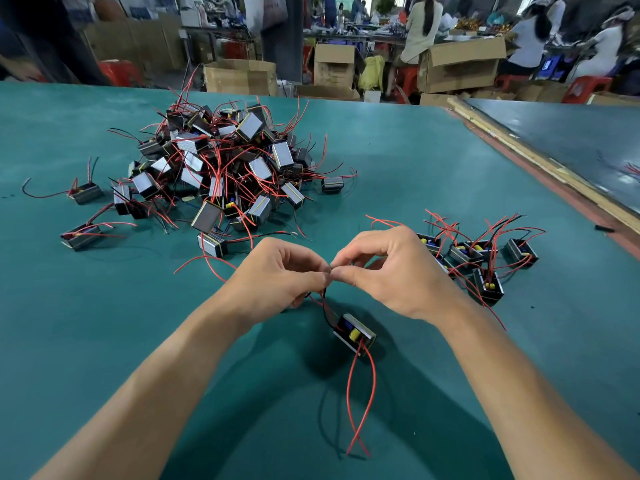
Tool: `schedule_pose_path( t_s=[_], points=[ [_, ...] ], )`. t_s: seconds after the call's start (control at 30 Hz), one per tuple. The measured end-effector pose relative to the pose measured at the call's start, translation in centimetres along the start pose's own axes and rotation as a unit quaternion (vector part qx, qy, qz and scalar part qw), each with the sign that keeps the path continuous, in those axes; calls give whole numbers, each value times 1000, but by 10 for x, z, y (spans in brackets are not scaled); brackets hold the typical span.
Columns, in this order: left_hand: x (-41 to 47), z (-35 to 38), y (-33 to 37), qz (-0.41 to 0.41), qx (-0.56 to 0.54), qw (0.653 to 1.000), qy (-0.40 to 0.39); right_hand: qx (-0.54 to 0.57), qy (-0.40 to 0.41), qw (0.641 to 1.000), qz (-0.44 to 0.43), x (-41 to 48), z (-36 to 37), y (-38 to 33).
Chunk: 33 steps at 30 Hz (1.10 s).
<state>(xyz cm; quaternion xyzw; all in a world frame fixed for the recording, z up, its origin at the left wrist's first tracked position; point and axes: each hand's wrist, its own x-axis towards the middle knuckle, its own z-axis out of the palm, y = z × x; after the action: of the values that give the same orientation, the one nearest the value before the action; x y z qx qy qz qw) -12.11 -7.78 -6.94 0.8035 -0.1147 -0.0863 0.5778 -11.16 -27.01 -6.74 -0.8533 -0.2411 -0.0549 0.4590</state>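
Note:
A small black box module with a yellow part inside hangs just above the green table. Two long red wires trail from it toward me and cross near their ends. Shorter black and red leads rise from it to my fingers. My left hand and my right hand meet fingertip to fingertip above the module, both pinching the ends of those leads.
A big heap of the same wired modules lies at the left back, with strays around it. A smaller group of modules sits open side up at the right. Cardboard boxes and seated people are beyond the table's far edge.

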Motion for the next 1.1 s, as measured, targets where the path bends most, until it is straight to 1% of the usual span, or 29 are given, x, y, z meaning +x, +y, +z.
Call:
schedule_pose_path(
  t_s=[0.17,0.27,0.37,0.43,0.47,0.5,0.57,0.63,0.67,0.97,1.1],
  points=[
    [-2,0,-2,18,23,1000,1,-4,-33,999,33,-1,-1,-1],
    [-2,1,-2,23,31,999,7,19,-64,994,88,-1,0,-3],
    [-3,4,-2,24,36,999,5,92,-87,978,167,1,2,-2],
    [-2,6,-3,24,41,999,7,110,-85,969,202,2,4,-3],
    [-2,6,-3,23,41,999,11,104,-70,973,193,2,6,-2],
    [-1,6,-3,21,36,999,15,89,-48,981,164,2,6,-1],
    [0,6,-3,14,18,1000,18,64,-14,995,80,1,6,-2],
    [0,5,-3,5,5,1000,17,34,-8,999,18,0,5,0],
    [0,5,-3,2,1,1000,15,20,-7,1000,6,0,4,1],
    [0,5,-1,2,9,1000,17,-40,-14,999,7,-1,1,3],
    [-1,6,-1,20,32,999,19,-55,-31,997,41,-1,1,3]
  ],
)
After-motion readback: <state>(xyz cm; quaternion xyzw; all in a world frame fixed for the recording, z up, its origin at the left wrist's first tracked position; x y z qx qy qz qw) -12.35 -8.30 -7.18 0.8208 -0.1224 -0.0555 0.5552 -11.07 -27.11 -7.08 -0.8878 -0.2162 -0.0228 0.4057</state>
